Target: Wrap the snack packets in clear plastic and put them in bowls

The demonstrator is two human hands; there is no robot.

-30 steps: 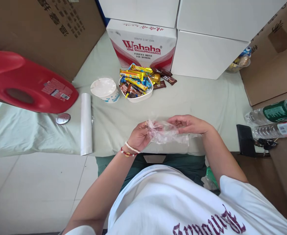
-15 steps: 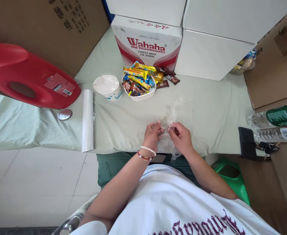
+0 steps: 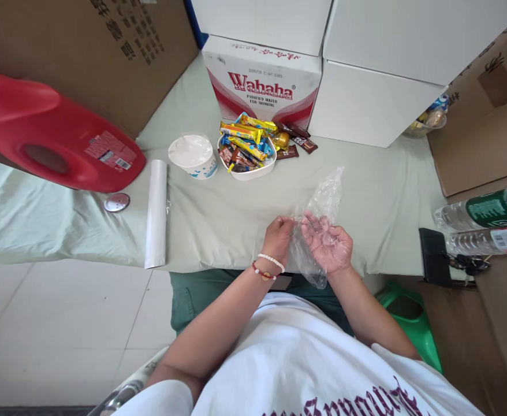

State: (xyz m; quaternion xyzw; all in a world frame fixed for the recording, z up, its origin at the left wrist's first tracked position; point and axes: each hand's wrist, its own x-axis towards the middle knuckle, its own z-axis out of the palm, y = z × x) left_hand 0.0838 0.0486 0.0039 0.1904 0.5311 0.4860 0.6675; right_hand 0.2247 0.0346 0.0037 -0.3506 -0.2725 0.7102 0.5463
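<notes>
A clear plastic bag [image 3: 325, 199] stands crumpled between my hands, above the near edge of the pale green cloth [image 3: 219, 214]. My left hand [image 3: 278, 234] is closed, pinching the bag's left edge; a bead bracelet and a red cord circle that wrist. My right hand [image 3: 329, 247] lies palm up with its fingers spread, seemingly inside the bag, film draped over it. Farther back sits a white heart-shaped bowl [image 3: 248, 171] heaped with wrapped candy bars [image 3: 245, 141], and beside it a white lidded cup [image 3: 193, 156].
A white roll [image 3: 156, 214] lies left, next to a small metal cap [image 3: 116, 202] and a big red jug [image 3: 49, 138]. Cardboard boxes and a Wahaha carton [image 3: 262, 84] line the back. Water bottles [image 3: 483, 222] and a black object lie right. A green stool [image 3: 409, 315] stands below.
The bag was stretched sideways between both hands, then bunched; now it stands up and my right hand has turned palm up, open under the film.
</notes>
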